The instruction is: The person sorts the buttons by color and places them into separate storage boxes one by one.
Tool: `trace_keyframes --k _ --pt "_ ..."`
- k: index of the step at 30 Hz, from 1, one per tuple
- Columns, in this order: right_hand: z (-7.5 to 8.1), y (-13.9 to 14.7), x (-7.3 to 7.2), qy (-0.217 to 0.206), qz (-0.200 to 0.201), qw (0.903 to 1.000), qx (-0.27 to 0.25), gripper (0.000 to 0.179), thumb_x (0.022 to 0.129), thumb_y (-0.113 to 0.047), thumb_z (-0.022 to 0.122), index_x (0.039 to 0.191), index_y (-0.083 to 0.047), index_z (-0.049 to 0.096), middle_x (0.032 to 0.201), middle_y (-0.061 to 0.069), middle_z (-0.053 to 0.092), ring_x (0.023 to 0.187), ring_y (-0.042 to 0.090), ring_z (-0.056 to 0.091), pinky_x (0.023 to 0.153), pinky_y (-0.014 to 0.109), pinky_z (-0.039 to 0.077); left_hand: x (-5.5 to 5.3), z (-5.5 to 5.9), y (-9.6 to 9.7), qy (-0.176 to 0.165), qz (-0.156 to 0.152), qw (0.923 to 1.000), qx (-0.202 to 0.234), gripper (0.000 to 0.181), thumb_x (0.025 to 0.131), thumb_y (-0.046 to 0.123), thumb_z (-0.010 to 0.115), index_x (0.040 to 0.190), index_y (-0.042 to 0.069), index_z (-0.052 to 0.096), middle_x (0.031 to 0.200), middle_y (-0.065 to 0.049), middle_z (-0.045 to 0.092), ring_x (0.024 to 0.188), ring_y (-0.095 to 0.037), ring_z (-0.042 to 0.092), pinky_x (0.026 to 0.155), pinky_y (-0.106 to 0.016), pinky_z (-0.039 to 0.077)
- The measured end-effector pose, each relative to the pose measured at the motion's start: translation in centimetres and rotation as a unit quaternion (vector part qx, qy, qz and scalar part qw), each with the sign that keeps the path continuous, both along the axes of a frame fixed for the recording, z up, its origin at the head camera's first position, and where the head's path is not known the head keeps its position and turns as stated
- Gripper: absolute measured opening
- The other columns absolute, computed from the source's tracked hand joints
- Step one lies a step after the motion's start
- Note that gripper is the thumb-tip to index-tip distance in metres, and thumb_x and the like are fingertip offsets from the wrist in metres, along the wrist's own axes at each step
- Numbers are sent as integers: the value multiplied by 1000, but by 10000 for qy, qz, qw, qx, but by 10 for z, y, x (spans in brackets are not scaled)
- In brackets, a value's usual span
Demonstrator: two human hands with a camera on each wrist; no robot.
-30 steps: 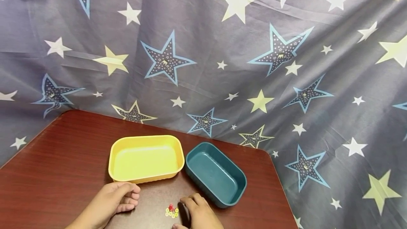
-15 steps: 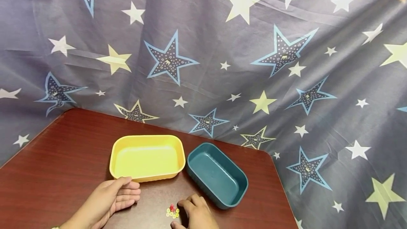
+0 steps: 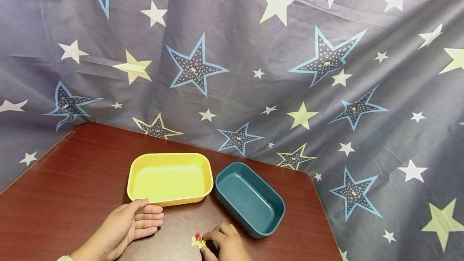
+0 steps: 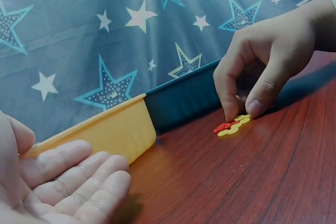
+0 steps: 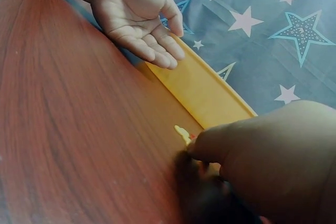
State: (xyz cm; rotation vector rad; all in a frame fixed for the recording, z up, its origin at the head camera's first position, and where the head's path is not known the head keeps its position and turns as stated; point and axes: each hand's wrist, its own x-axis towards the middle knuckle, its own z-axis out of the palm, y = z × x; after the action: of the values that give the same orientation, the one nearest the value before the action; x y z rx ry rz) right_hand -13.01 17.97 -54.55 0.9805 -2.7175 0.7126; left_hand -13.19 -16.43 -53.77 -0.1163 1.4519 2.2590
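A small cluster of flat round yellow buttons (image 3: 195, 243) with red ones (image 3: 197, 235) lies on the table at the front. My right hand (image 3: 228, 243) is over its right side, thumb and index finger pinching at a yellow button (image 4: 242, 118); the left wrist view shows both fingertips right at it. In the right wrist view that hand hides most of the cluster. My left hand (image 3: 132, 224) is held palm up, fingers extended, just in front of the yellow tray (image 3: 170, 202), and is holding nothing.
A dark teal tray (image 3: 232, 208) stands at an angle to the right of the yellow one, their corners close together. Both sit on the reddish-brown table (image 3: 90, 164). Behind hangs a grey curtain (image 3: 239, 104) printed with stars.
The left hand has turned from loosely curled to palm up with straightened fingers. A dark gap showed under the right hand earlier; its thumb and index finger have since come together at the buttons.
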Motion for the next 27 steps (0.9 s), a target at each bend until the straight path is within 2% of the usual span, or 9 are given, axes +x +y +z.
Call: trace_keyframes --k 5,9,12,19,27 --pt "-7 -3 -2 567 149 9981 -208 7 89 -30 82 93 -31 76 88 -18 60 86 -6 49 77 7 40 0 -1 -2 9 -57 10000 79 64 113 45 41 137 -12 56 129 -19 71 122 -29 70 104 -44 58" --pt "-13 -5 -4 845 269 9952 -406 13 85 -24 84 90 -31 74 86 -18 60 84 -6 49 77 4 37 0 -1 -4 89 -113 9998 127 62 113 45 43 133 -11 60 129 -18 71 122 -29 70 104 -44 58" --pt "-13 -6 -3 727 149 9961 -485 17 83 -23 85 89 -32 73 86 -18 61 83 -6 48 75 4 37 -1 0 -4 113 -137 9997 147 58 113 45 43 129 -8 63 127 -17 72 120 -28 70 104 -43 59" --pt "-10 -7 2 39 -306 9987 -400 19 83 -25 86 89 -34 70 85 -18 57 85 -7 44 74 9 39 -1 1 -3 106 -113 9998 128 52 113 44 43 117 -1 68 122 -15 72 116 -27 71 102 -42 60" --pt "-12 -8 0 -164 -385 9979 -493 24 80 -23 87 83 -34 66 83 -18 56 84 -7 42 72 10 37 -2 0 -3 89 -107 9999 93 51 113 44 43 115 0 69 121 -14 73 114 -26 72 101 -42 60"
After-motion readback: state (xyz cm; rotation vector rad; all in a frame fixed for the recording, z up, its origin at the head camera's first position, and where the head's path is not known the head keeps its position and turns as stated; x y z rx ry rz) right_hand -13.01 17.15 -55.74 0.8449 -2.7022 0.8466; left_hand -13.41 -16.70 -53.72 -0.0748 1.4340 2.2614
